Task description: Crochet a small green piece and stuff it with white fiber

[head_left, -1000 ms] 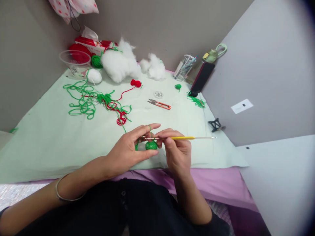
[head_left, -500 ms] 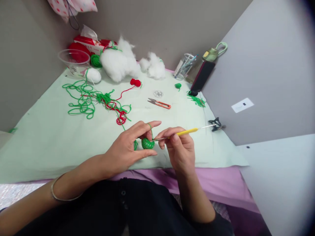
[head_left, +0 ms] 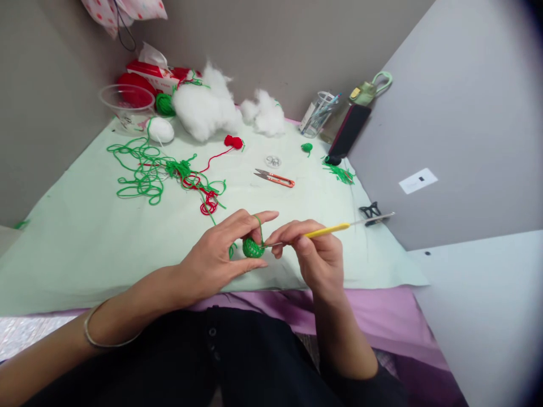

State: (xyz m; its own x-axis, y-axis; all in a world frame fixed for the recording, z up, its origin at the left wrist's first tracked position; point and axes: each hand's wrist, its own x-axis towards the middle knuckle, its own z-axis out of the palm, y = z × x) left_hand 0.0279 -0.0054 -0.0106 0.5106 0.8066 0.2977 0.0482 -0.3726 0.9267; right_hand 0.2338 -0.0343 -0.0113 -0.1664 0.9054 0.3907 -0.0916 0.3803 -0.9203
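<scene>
Near the front edge of the table, my left hand grips a small round green crochet piece, with the thumb below it and fingers behind. A strand of green yarn loops over its raised index finger and runs down to the piece. My right hand pinches a crochet hook by its yellow handle. The hook's thin metal shaft reaches left to the edge of the green piece; its tip is too small to make out there. The other metal end points right.
Thread snips lie beyond my hands. Tangled green yarn spreads at the left, near a clear plastic tub. White stuffing sits at the back. A pen cup, a phone and a black claw clip are at the right.
My right hand has drawn slightly to the right with the crochet hook, whose far end now extends past the claw clip. The green piece has shifted a little left in my left hand.
</scene>
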